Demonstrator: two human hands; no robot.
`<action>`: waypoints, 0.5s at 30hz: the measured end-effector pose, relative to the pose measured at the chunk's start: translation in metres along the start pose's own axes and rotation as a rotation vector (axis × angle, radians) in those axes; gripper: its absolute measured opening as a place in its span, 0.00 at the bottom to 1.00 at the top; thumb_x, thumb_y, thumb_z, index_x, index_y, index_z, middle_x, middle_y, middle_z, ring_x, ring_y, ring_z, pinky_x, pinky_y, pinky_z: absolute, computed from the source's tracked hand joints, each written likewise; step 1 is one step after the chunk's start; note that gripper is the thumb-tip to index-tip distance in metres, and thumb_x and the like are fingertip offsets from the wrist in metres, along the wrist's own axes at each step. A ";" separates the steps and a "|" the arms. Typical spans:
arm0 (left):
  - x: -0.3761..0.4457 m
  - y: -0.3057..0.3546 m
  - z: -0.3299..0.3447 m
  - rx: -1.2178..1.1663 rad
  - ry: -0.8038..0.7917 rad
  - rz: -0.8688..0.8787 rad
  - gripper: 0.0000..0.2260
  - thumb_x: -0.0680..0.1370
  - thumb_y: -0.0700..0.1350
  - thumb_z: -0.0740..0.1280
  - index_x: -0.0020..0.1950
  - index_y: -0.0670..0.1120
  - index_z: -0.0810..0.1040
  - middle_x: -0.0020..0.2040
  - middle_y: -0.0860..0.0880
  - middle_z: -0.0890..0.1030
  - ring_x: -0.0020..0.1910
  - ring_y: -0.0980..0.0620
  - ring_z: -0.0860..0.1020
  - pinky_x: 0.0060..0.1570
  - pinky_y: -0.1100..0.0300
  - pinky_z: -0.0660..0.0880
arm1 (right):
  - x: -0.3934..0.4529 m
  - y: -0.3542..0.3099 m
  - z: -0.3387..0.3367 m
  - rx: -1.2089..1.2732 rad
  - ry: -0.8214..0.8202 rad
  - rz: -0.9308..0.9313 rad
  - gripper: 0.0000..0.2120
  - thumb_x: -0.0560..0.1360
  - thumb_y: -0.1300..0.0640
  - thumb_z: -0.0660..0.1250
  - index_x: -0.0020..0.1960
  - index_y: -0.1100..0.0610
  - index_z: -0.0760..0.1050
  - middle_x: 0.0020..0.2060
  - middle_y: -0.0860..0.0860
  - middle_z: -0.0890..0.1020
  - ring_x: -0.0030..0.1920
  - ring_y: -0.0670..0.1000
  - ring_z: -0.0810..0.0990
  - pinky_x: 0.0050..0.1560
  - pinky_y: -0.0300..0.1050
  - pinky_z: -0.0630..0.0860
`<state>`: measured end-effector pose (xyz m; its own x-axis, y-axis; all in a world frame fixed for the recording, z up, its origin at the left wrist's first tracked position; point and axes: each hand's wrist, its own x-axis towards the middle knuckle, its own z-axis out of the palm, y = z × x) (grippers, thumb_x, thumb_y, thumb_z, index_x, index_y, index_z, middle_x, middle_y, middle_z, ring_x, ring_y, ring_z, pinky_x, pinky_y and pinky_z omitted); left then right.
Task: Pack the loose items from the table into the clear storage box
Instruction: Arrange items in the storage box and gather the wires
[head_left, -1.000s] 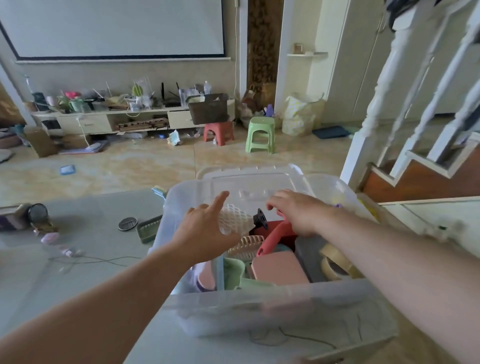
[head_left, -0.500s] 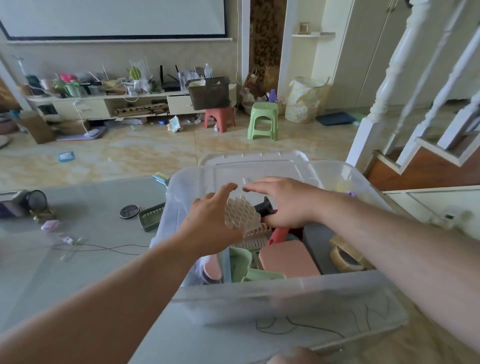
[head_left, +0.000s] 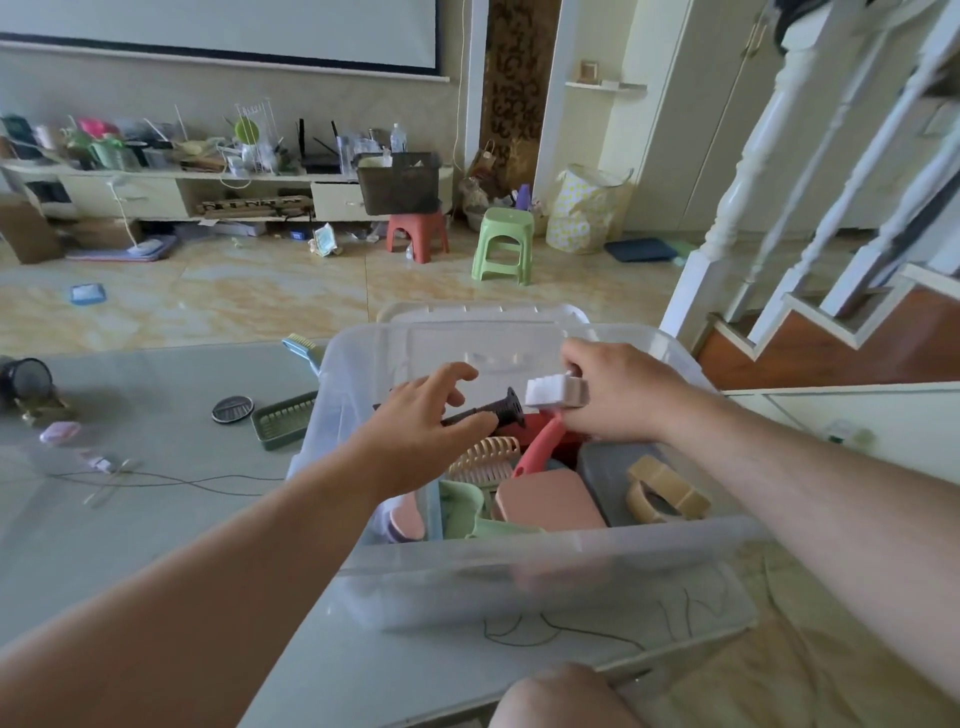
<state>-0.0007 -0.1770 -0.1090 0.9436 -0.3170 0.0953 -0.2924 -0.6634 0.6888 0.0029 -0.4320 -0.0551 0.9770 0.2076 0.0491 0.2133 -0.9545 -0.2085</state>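
The clear storage box (head_left: 545, 577) stands on the glass table (head_left: 156, 519) in front of me. My right hand (head_left: 623, 397) pinches a white honeycomb block (head_left: 555, 392) above the box's far side. My left hand (head_left: 428, 421) hovers over the box's left part with its fingers spread and loose, holding nothing, just above a black ribbed handle (head_left: 501, 410). Inside the box lie a coral handle (head_left: 540, 447), a beige comb (head_left: 483, 460), a pink flat pad (head_left: 548, 501), a green piece (head_left: 462, 506) and a beige tape roll (head_left: 662, 491).
Loose on the table left of the box are a green slotted tray (head_left: 283, 426), a round black tin (head_left: 232, 409), a blue brush (head_left: 303, 351), a small pink item (head_left: 60, 432), a thin cable (head_left: 171, 480) and a black cup (head_left: 23, 379). The box lid (head_left: 483, 312) stands behind the box.
The white honeycomb block has passed from my left hand to my right hand, which has drawn it to the right. My left hand has opened.
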 end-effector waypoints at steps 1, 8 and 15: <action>0.001 -0.001 0.000 0.000 -0.001 -0.004 0.26 0.74 0.67 0.63 0.71 0.63 0.67 0.58 0.56 0.76 0.59 0.50 0.74 0.63 0.46 0.72 | -0.004 0.010 -0.001 0.045 -0.011 0.059 0.18 0.68 0.44 0.73 0.43 0.49 0.65 0.38 0.48 0.77 0.38 0.53 0.77 0.35 0.50 0.70; 0.004 -0.004 0.000 0.062 -0.037 -0.013 0.23 0.76 0.65 0.63 0.70 0.61 0.68 0.56 0.55 0.77 0.59 0.49 0.73 0.62 0.45 0.72 | -0.010 0.016 0.017 0.132 -0.023 0.174 0.16 0.69 0.48 0.72 0.47 0.52 0.67 0.41 0.50 0.78 0.41 0.55 0.75 0.39 0.51 0.70; -0.001 0.004 0.000 0.295 -0.218 0.015 0.29 0.70 0.66 0.60 0.70 0.59 0.73 0.67 0.52 0.76 0.69 0.47 0.68 0.69 0.49 0.67 | -0.023 0.028 0.018 0.103 -0.193 0.077 0.38 0.68 0.29 0.73 0.70 0.40 0.61 0.66 0.47 0.74 0.62 0.53 0.74 0.62 0.56 0.73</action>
<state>-0.0026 -0.1797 -0.1062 0.8931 -0.4438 -0.0737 -0.3679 -0.8148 0.4482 -0.0137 -0.4600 -0.0801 0.9709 0.1814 -0.1562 0.1277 -0.9444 -0.3031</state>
